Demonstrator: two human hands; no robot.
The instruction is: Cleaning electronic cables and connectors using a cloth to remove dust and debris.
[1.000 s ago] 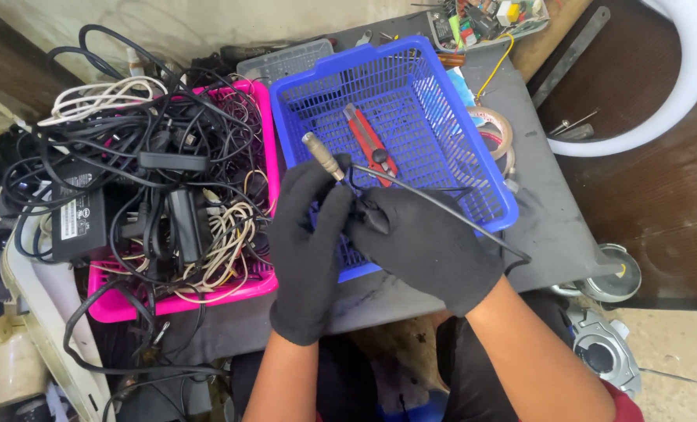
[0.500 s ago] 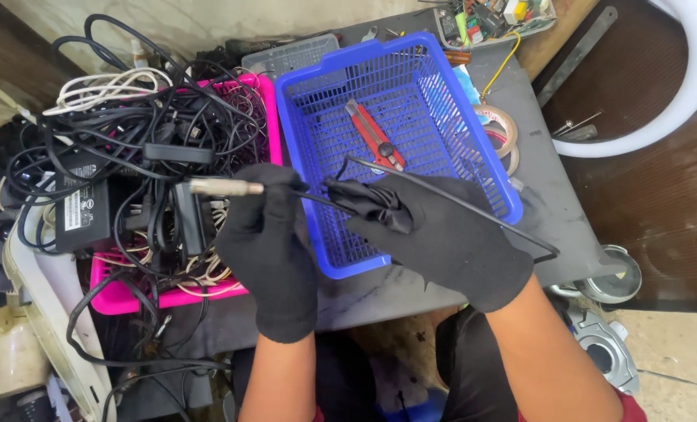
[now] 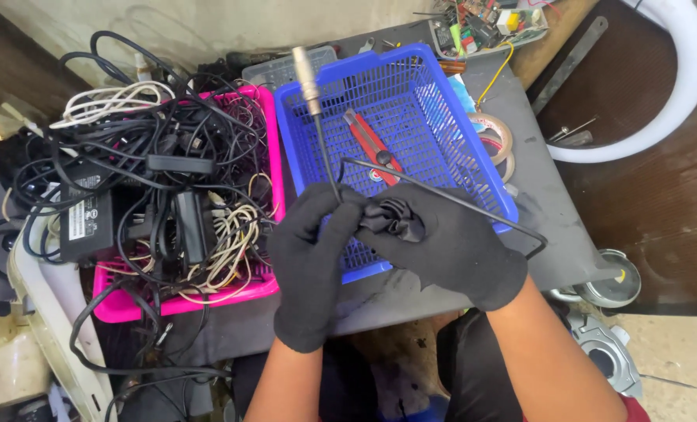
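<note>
Both my hands wear black gloves and meet over the near edge of a blue plastic basket (image 3: pixel 434 101). My left hand (image 3: pixel 313 258) pinches a thin black cable (image 3: pixel 329 168) whose silver metal plug (image 3: pixel 307 78) points up and away. My right hand (image 3: pixel 442 238) grips the same cable, which loops out to the right past the basket's corner (image 3: pixel 532 242). Inside the basket lies a red utility knife (image 3: pixel 372 144).
A pink basket (image 3: pixel 184 301) on the left is heaped with tangled black and white cables and power adapters (image 3: pixel 82 223). Tape rolls (image 3: pixel 493 133) sit right of the blue basket. A circuit board with parts (image 3: pixel 489 23) lies at the back. A white ring (image 3: pixel 677 86) stands far right.
The cable's silver plug, first tilted over the blue basket, then swung left over the pink basket, now stands upright at the back. My left hand has come back beside my right.
</note>
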